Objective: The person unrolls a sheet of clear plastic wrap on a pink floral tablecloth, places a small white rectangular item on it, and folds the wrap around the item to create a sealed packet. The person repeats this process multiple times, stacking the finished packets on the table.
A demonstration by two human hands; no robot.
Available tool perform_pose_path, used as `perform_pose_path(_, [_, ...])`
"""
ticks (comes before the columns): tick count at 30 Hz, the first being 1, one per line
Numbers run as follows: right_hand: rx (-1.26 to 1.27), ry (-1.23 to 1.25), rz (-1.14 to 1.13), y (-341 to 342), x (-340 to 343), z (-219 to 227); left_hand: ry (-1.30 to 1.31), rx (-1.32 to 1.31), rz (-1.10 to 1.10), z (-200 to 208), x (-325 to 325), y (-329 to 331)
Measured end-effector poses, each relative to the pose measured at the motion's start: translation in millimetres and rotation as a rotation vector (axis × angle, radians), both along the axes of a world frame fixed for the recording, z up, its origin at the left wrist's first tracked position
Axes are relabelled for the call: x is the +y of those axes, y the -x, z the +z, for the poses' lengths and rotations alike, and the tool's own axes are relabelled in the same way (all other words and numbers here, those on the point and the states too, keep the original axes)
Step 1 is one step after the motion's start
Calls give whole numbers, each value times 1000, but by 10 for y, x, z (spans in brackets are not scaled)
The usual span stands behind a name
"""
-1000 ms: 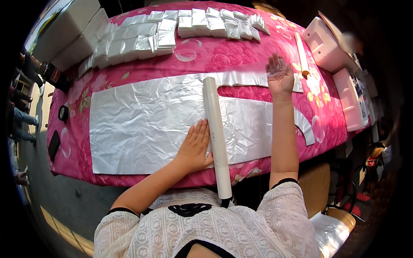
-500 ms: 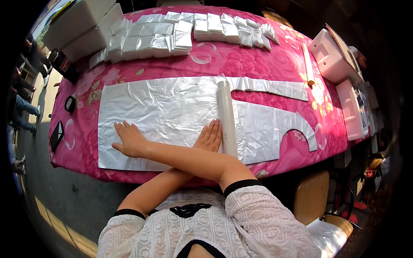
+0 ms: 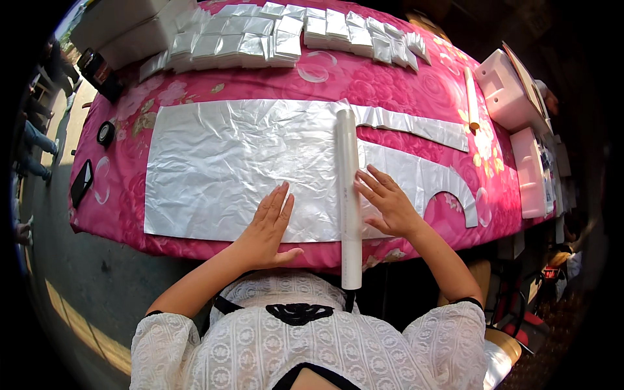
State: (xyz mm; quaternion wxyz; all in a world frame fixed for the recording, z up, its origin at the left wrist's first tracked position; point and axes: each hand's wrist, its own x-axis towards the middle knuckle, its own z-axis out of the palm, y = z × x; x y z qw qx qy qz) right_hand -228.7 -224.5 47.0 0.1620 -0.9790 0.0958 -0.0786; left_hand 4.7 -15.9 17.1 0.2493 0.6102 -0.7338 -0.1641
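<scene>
A thin silvery-white plastic sheet point(image 3: 214, 169) lies flat and wrinkled on the table, two curved strap-like ends reaching right. Across it, from far to near, rests a pale, smooth tube point(image 3: 350, 195) whose near end juts past the table edge. My left hand point(image 3: 268, 231) is open over the sheet's near edge, left of the tube, fingers stretched and thumb out. My right hand point(image 3: 392, 205) is open on the tube's other side, fingers spread, with its fingertips close beside the tube; whether they touch it I cannot tell. Neither hand holds anything.
Folded silvery packets point(image 3: 247, 42) stand in rows along the far side of the pink floral tablecloth point(image 3: 260, 84). A black phone point(image 3: 82, 183), tape roll point(image 3: 105, 134) and dark bottle point(image 3: 97, 75) sit left. Right are another tube point(image 3: 472, 97) and white foam boxes point(image 3: 510, 84).
My crossed arms have come apart: my right hand moved from the sheet's left part to the tube's right side, my left hand moved left off the tube. The tube's near end now extends closer to me.
</scene>
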Motion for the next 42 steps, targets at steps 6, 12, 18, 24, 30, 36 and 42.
perform_pose_path(6, [34,18,185,-678,233,-150,-12,118,215,281,554,-462])
perform_pose_path(12, [245,-704,802,-2058,1573,560,163,594,613,233,1026,-963])
perform_pose_path(18, [-297,-187,484,-2370,836,203,129,695,807,219,1603,-1102])
perform_pose_path(24, [-190,86,541,-3076,742,-274,70,578,885,155,1789,-963])
perform_pose_path(30, [-61,49,449,-3938,1474,-288,-197,49,1138,297,1720,-859])
perform_pose_path(36, [-535,-506,-175,-3959,1868,-564,-218,560,1109,60,1779,-882])
perform_pose_path(42, [-418,-2118,-87,-3400,1461,186,-163,1867,380,317,1493,-713])
